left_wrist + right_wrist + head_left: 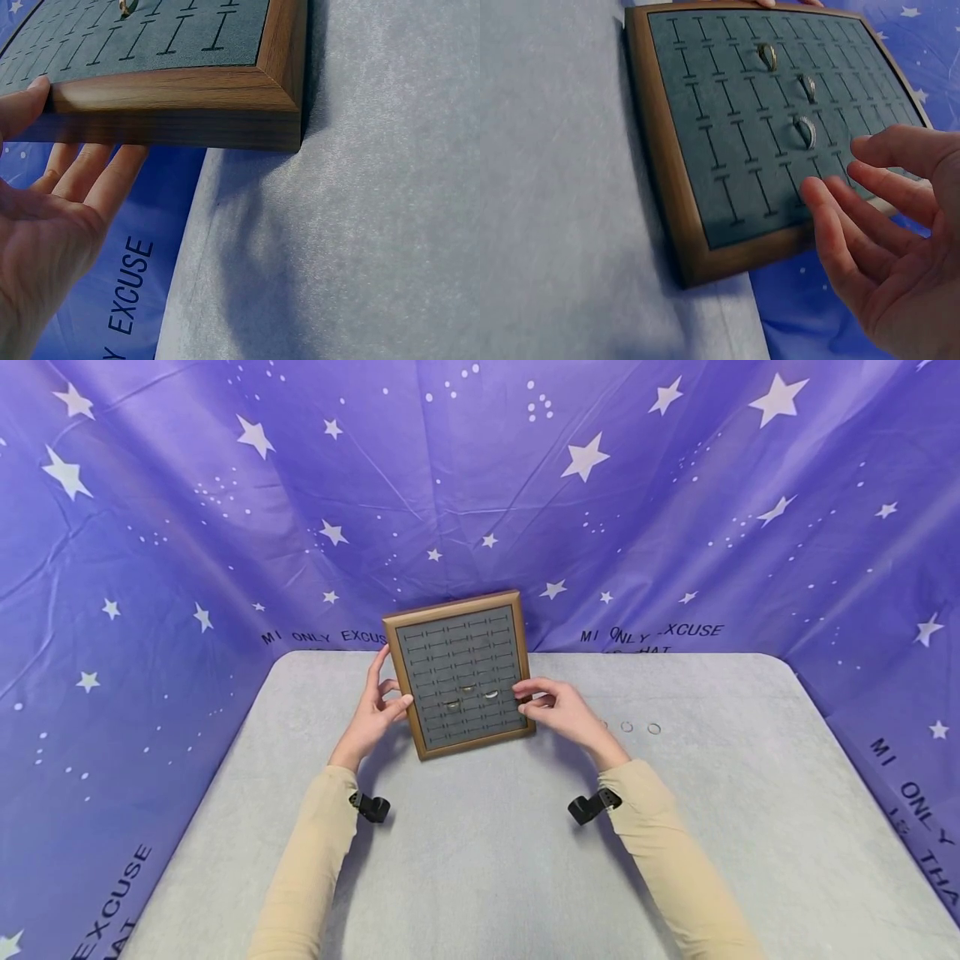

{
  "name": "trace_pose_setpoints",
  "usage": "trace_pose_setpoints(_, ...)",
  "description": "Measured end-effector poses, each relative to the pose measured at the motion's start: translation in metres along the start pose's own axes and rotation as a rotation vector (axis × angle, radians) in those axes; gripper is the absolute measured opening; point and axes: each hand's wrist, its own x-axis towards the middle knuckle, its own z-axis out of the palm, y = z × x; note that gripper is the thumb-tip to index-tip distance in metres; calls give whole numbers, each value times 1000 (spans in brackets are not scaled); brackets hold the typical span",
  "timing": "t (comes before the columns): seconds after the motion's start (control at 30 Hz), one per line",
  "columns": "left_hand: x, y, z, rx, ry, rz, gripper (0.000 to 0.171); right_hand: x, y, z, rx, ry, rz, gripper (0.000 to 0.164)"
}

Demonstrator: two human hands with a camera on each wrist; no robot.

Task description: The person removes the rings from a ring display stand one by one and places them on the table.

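A wooden-framed ring display board (462, 652) with a grey slotted pad stands tilted up near the back of the table. My left hand (372, 708) grips its left side, thumb on the front rim and fingers behind, as the left wrist view shows. Three rings sit in the slots: a gold ring (767, 57), another gold-toned ring (807, 88) and a silver ring (805, 132). By the board's right edge is my right hand (558, 710), its fingers loosely bent in front of the pad and nothing visible between them.
To the right of my right hand, thin rings lie on the grey table (480, 860), among them one ring (654, 728) and a second ring (627, 727); another is partly hidden by the wrist. A purple star-patterned cloth (480, 468) hangs behind and at both sides.
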Motion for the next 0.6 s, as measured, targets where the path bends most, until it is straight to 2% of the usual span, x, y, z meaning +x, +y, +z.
trace_pose_setpoints(0.13, 0, 1, 0, -3, -1, -2, 88, 6, -6, 9, 4, -8, -26, 34)
trace_pose_setpoints(0.27, 0, 0, 0, -3, 0, -2, 88, 12, -10, 21, -40, -1, -78, 30)
trace_pose_setpoints(0.47, 0, 4, 1, -2, 6, -19, 89, 20, -15, 35, -132, 54, -147, 24)
trace_pose_setpoints(0.6, -1, 3, 1, -2, 4, -18, 89, 24, -20, 41, -161, 86, -163, 22)
